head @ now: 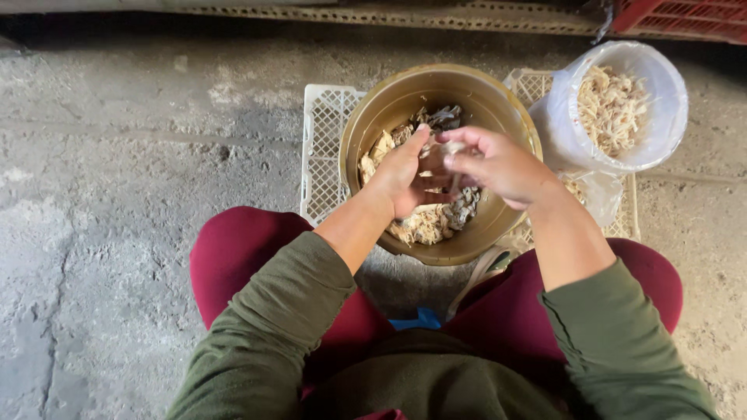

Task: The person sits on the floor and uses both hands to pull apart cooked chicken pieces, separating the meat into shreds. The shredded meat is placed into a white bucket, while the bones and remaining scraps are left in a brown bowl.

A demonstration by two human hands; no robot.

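Your left hand (405, 175) and right hand (498, 163) both pinch one pale piece (442, 155) between them over the bowl (366, 117), which sits on the crate's (323, 155) middle, the heap directly beneath

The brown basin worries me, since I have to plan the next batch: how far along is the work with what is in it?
Done: the white bag-lined bucket already holds a heap of pale shredded pieces. In hand: the left hand and right hand together hold one small piece over the brown basin. Left: the basin still holds a layer of mixed grey and pale pieces, so a good share seems to remain.
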